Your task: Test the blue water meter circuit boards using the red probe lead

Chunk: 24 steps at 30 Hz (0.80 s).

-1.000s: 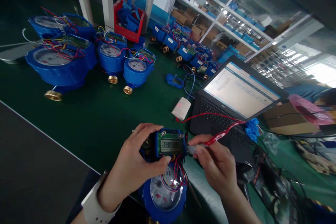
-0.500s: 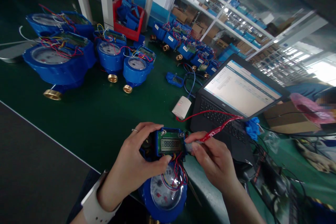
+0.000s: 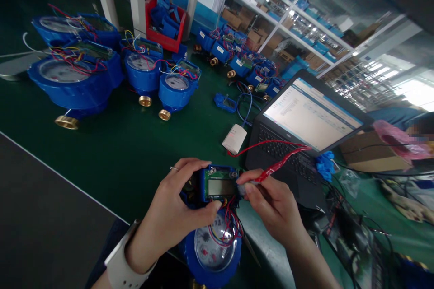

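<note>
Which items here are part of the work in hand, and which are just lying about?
In hand: left hand steadying the display board on the blue meter; right hand holding a red-wired probe at the board's edge.
Lying about: large meters, red bin, row of small meters.

The water meter (image 3: 213,253) near the middle is blue with a white dial. The board (image 3: 220,174) on it is green and its display (image 3: 221,187) is grey. Its wires (image 3: 227,224) are red, blue and yellow. The ribbon cable (image 3: 281,161) on the right is red. The watch band (image 3: 119,264) at the near left is white. The table mat (image 3: 142,144) is dark green. The meters (image 3: 74,81) at far left are blue with gold ends. The far bin (image 3: 162,41) is red. The laptop (image 3: 307,115) is black with a white screen.
</note>
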Available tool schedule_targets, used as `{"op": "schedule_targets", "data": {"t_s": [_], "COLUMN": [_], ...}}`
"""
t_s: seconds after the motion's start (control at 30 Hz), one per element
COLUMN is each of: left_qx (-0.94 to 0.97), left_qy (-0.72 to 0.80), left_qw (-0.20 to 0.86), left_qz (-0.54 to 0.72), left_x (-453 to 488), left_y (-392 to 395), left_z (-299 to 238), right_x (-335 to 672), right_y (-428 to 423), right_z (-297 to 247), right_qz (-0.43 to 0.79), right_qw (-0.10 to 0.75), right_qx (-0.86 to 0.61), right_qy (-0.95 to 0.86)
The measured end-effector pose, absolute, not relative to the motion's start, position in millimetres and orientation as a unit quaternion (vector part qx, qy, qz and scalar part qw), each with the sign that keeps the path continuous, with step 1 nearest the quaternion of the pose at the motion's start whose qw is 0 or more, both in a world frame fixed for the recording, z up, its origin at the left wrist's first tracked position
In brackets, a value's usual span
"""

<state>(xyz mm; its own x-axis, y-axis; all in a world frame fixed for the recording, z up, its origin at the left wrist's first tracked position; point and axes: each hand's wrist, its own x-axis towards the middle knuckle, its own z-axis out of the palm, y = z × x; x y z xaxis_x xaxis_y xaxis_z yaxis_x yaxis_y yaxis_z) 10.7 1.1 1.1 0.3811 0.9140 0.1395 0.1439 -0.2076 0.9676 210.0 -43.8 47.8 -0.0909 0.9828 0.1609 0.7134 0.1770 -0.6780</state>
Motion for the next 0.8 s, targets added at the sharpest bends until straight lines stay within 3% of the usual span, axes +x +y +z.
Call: {"op": "schedule_targets", "data": {"t_s": [0.8], "left_qx": [0.668], "left_qy": [0.392], "left_qw": [0.498], "left_qz": [0.391], "left_x": [9.7], "left_y": [0.7], "left_z": [-0.4], "right_x": [207.9], "right_y": [-53.7], "right_z": [37.7], "right_qz": [0.211], "right_qw": [0.363], "right_qx": [-0.608], "right_qy": [-0.674]}}
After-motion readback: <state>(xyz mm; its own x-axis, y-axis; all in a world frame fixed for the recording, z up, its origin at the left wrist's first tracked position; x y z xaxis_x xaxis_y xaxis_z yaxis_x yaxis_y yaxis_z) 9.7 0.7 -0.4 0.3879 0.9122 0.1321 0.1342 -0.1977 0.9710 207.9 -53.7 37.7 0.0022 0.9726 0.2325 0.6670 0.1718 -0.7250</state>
